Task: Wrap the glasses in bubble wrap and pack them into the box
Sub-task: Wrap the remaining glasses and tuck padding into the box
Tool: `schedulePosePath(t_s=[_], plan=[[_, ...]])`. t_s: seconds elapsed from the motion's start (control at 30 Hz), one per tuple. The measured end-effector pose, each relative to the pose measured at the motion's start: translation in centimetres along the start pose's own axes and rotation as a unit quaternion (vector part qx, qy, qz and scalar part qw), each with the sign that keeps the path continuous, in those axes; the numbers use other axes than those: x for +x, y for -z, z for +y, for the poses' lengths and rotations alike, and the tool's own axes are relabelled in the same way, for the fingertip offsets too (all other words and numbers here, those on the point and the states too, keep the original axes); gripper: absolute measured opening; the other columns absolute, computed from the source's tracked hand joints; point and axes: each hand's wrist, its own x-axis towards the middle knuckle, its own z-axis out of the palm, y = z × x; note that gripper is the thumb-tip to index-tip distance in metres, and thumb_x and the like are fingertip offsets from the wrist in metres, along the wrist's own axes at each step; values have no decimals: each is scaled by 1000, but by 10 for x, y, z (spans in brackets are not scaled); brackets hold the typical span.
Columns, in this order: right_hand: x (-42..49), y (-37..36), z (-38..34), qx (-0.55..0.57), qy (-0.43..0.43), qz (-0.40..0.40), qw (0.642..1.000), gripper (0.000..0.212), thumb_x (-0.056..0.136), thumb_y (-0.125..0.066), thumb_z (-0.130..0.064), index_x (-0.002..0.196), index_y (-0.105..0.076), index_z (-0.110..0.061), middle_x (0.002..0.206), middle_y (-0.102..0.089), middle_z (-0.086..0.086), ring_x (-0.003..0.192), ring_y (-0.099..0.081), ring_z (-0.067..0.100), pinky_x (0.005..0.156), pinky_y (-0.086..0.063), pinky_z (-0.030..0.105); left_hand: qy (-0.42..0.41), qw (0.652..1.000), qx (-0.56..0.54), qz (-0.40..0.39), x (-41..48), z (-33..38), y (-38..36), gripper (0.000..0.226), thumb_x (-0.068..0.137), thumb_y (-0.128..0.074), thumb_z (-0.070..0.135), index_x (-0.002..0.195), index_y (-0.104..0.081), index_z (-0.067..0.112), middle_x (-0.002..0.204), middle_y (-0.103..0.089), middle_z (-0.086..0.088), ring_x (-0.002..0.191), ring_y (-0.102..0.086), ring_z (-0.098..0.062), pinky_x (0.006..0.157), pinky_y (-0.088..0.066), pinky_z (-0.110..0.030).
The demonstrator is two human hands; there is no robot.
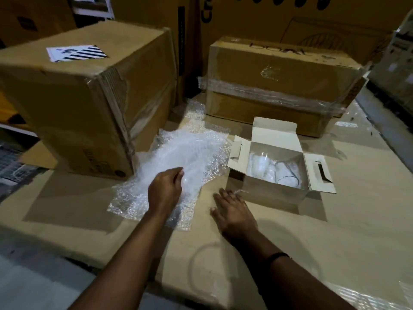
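Observation:
A sheet of bubble wrap (196,151) lies spread on the cardboard work surface, left of a small open white box (274,194) with its flaps folded out. Inside the box I see a clear glass (288,173) lying tilted and, beside it, a pale bundle that looks like a wrapped glass (259,166). My left hand (166,187) rests on the near part of the bubble wrap with its fingers loosely bent; it grips nothing that I can see. My right hand (233,212) lies flat on the surface, fingers straight, its fingertips at the box's near left corner.
A large brown carton (73,97) stands at the left, touching the bubble wrap's edge. A taped, film-wrapped carton (279,86) sits behind the small box. More cartons form a wall at the back. Shiny plastic film (366,294) covers the surface at the near right.

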Motion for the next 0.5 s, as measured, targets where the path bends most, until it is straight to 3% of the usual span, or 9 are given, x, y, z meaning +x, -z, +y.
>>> schedulePosePath(t_s=[0.07,0.13,0.17,0.27,0.37,0.5], plan=[[0,7,-2,147,-51,23,988,38,97,-41,-49,123,-59,-28,135,-56,-2,131,-46,23,108,-36,40,-31,999,8,-15,-19,2,-1,26,94,-55,37,101,-75,22,96,-75,0,90,-67,-25,72,-53,-33],[7,19,-6,348,-151,64,923,32,96,-48,-49,98,-66,-23,104,-70,1,102,-66,20,87,-52,38,-50,997,19,-48,-35,1,-5,24,89,-61,38,99,-76,22,97,-75,2,92,-67,-24,75,-53,-31],[15,24,-7,382,-176,88,903,35,95,-51,-50,95,-67,-18,96,-72,4,90,-68,16,82,-54,36,-50,996,22,-71,-42,1,-7,22,88,-66,35,101,-76,21,100,-75,1,95,-67,-23,79,-51,-30],[40,33,-17,363,-175,83,912,48,84,-63,-56,114,-64,-19,91,-72,0,86,-68,16,82,-56,42,-74,989,27,-123,-53,-3,-8,34,85,-67,39,112,-73,20,111,-72,0,106,-64,-22,87,-49,-30],[61,23,-32,334,-200,15,921,75,71,-82,-41,132,-48,-14,79,-68,-2,76,-66,19,68,-52,33,-83,987,-25,-133,-53,-5,1,48,85,-49,48,116,-70,17,116,-70,-2,110,-61,-22,92,-48,-31],[71,8,-34,212,-211,12,954,47,67,-79,-21,109,-57,-16,93,-71,7,86,-67,24,75,-55,32,-92,992,1,-85,-46,-23,10,49,88,-55,40,131,-60,18,139,-54,-7,131,-42,-30,109,-36,-43]])
